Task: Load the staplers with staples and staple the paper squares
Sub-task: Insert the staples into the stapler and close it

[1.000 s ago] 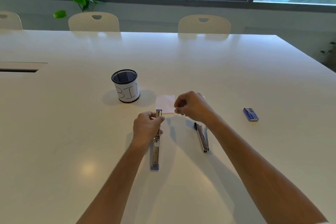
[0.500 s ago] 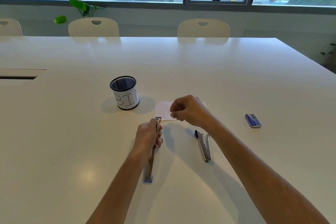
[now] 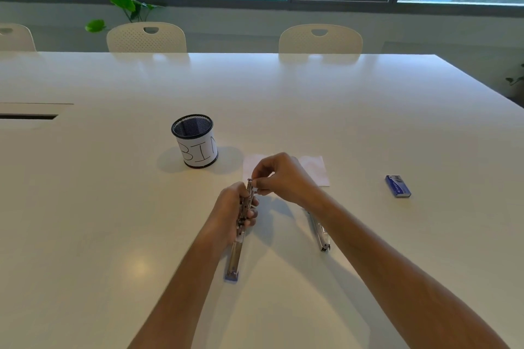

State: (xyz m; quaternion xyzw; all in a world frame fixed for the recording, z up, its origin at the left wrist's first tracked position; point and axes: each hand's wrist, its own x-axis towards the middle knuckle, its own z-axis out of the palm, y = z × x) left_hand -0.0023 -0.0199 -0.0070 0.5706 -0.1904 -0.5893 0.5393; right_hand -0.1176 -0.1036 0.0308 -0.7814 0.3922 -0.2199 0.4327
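My left hand (image 3: 234, 211) grips a long silver stapler (image 3: 236, 249), folded out flat, with its far end raised off the white table (image 3: 283, 99). My right hand (image 3: 279, 177) pinches something small at that far tip; I cannot tell what it is. A second silver stapler (image 3: 320, 234) lies on the table to the right, partly under my right forearm. Pale paper squares (image 3: 316, 168) lie just behind my hands. A blue staple box (image 3: 397, 185) sits further right.
A black mesh cup labelled BIN (image 3: 195, 140) stands to the left of the paper. A cable slot (image 3: 27, 117) is cut into the table at the far left. Cream chairs (image 3: 320, 38) line the far edge under the windows.
My right hand moved left from the paper squares to the stapler's far tip. My left hand lifted and tilted the stapler's front end off the table.
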